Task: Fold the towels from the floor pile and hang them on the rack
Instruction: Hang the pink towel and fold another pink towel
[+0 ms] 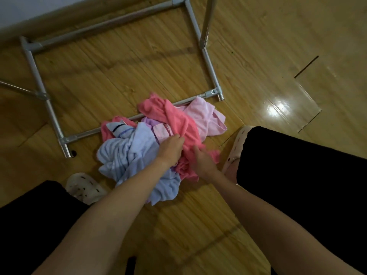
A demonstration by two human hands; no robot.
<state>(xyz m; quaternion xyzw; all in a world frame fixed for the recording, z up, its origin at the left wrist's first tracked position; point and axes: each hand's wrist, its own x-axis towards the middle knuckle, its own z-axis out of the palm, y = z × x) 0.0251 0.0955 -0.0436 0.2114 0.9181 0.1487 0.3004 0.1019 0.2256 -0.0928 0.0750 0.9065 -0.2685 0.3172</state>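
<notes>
A pile of crumpled towels lies on the wooden floor between my feet. A coral pink towel (174, 116) runs across its top, a pale blue towel (127, 153) lies at the left, a light pink towel (206, 116) at the back right, and a lilac one (148, 122) peeks out in the middle. My left hand (171, 148) grips the coral towel's left edge. My right hand (200, 157) has its fingers dug into the same towel. The grey metal rack (47, 104) has its base frame on the floor just behind the pile.
The rack's front bar (89, 133) runs under the pile's far edge, and an upright pole (207, 22) rises at the back right. My two light perforated slippers (83, 187) (238, 141) flank the pile. A wall skirting (59, 18) lies beyond the rack.
</notes>
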